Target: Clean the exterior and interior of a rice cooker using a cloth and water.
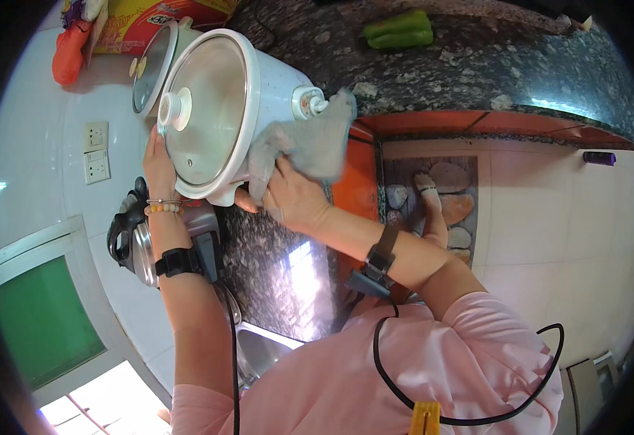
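A white slow cooker [284, 81] with a glass lid [208, 130] stands tilted in view on the granite counter. Against its far side, by the wall, rests my left hand [159, 163], its fingers partly hidden behind the rim. My right hand [298, 198] holds a thin grey cloth [317, 136] against the cooker's side, below the control knob [312, 102]. The cloth is slightly blurred. Part of a brownish object [246, 200] shows under the cooker's handle, too hidden to name.
Behind the cooker is a second, smaller pot with a glass lid [156, 70], beside a red and yellow box [132, 27]. A metal pressure cooker [146, 255] with black handle stands near my left forearm. Green peppers [398, 31] lie on the granite counter [458, 70]. A sink [260, 348] is near my body.
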The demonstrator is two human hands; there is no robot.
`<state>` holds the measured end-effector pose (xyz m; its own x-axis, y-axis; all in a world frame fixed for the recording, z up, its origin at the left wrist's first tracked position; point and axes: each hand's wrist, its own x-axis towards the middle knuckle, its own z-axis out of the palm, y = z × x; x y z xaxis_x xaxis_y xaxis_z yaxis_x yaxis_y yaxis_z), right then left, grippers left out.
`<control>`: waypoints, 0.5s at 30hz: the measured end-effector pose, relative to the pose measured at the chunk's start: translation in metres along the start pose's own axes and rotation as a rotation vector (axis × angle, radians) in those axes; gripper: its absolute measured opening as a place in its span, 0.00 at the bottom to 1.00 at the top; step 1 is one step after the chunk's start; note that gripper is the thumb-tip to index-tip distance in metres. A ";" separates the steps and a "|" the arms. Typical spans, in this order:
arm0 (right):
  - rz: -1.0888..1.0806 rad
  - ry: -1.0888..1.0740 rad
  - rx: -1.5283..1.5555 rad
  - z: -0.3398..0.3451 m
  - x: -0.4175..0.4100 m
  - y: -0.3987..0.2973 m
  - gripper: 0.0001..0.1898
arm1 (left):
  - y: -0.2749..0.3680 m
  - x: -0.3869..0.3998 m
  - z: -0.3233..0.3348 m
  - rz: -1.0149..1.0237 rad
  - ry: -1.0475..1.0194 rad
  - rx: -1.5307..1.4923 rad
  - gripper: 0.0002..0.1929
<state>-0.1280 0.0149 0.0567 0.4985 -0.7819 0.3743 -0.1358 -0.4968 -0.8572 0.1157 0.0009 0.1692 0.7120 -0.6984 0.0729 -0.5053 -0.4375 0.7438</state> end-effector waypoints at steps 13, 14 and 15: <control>0.417 -0.461 0.194 -0.048 0.158 0.121 0.16 | 0.010 0.006 0.002 0.080 -0.055 0.109 0.20; 0.435 -0.368 0.224 -0.044 0.155 0.116 0.17 | 0.009 0.004 0.001 0.086 -0.053 0.134 0.20; 0.454 -0.273 0.254 -0.043 0.153 0.113 0.18 | 0.009 0.003 0.001 0.092 -0.053 0.158 0.20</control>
<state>-0.1034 -0.1770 0.0325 0.6453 -0.7534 -0.1261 -0.1949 -0.0027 -0.9808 0.1131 -0.0055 0.1754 0.6347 -0.7667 0.0971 -0.6401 -0.4511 0.6220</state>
